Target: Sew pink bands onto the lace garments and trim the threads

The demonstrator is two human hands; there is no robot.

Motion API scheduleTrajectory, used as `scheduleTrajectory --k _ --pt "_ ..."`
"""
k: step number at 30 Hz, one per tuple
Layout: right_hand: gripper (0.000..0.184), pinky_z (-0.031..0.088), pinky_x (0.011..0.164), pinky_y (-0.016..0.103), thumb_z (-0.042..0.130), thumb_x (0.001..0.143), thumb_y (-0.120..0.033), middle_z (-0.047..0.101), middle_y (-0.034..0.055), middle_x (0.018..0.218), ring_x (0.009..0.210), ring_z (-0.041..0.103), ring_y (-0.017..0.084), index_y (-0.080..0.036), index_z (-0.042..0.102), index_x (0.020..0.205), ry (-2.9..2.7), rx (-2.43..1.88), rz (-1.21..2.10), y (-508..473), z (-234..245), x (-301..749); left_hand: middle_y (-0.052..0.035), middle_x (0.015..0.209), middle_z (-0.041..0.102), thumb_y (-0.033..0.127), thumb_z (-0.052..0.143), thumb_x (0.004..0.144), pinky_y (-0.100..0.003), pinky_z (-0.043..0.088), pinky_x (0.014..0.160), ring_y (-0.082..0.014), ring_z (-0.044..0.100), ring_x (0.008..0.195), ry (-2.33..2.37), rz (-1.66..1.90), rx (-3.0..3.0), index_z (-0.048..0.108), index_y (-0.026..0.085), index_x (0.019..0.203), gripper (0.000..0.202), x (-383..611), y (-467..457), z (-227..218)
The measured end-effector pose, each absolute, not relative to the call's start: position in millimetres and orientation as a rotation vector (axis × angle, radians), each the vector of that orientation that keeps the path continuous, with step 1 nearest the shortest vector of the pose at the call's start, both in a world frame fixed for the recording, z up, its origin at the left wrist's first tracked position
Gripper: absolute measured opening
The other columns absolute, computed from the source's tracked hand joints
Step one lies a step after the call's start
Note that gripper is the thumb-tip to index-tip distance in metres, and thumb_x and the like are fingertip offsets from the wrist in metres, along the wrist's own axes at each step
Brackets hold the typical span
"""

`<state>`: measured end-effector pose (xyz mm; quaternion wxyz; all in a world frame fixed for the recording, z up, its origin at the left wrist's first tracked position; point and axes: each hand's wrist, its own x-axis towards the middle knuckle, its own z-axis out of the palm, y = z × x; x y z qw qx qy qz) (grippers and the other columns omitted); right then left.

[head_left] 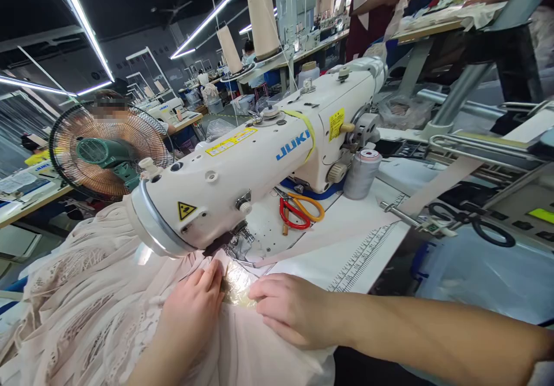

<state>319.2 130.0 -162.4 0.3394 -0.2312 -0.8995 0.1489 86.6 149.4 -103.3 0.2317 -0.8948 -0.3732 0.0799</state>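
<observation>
Pale pink fabric [242, 345] with lace parts spreads across the front of a white JUKI sewing machine [242, 161]. My left hand [193, 299] presses on the gathered fabric just left of the presser foot area [242, 244], fingers together and bent around a fold. My right hand [298, 311] has its fingers curled at the fabric's edge, close to a shiny, clear-taped patch [238, 282] between both hands. A narrow pale strip [303, 244] runs over the machine bed toward the needle area. The fingertips' undersides are hidden.
Red-handled scissors [294, 213] and orange-handled ones [311, 206] lie on the bed by a grey thread cone [362, 172]. A printed ruler [363, 253] edges the table. Black scissors [471, 224] hang at a metal tape rack [467, 149]. A fan [108, 149] and other people are beyond.
</observation>
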Motion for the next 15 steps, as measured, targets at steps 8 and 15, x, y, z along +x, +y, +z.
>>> scheduleTrajectory --k 8,15 --pt "0.014 0.048 0.088 0.033 0.050 0.083 -0.019 0.065 0.0094 0.106 0.096 0.058 0.020 -0.015 0.063 0.083 -2.344 -0.641 0.409 130.7 -163.1 319.3 -0.0138 0.126 0.062 0.018 0.043 0.087 -0.039 0.054 0.077 -0.0276 0.064 0.100 -1.270 0.248 -2.415 0.066 0.014 0.113 0.035 89.9 155.7 -100.9" --pt "0.013 0.046 0.074 0.031 0.056 0.083 -0.029 0.064 0.0056 0.091 0.081 0.056 0.018 -0.017 0.059 0.078 -2.364 -0.611 0.288 112.7 -154.2 319.1 -0.0137 0.128 0.060 0.017 0.046 0.086 -0.042 0.053 0.074 -0.0299 0.064 0.098 -1.368 0.229 -2.377 0.072 0.015 0.100 0.030 96.3 155.3 -97.6"
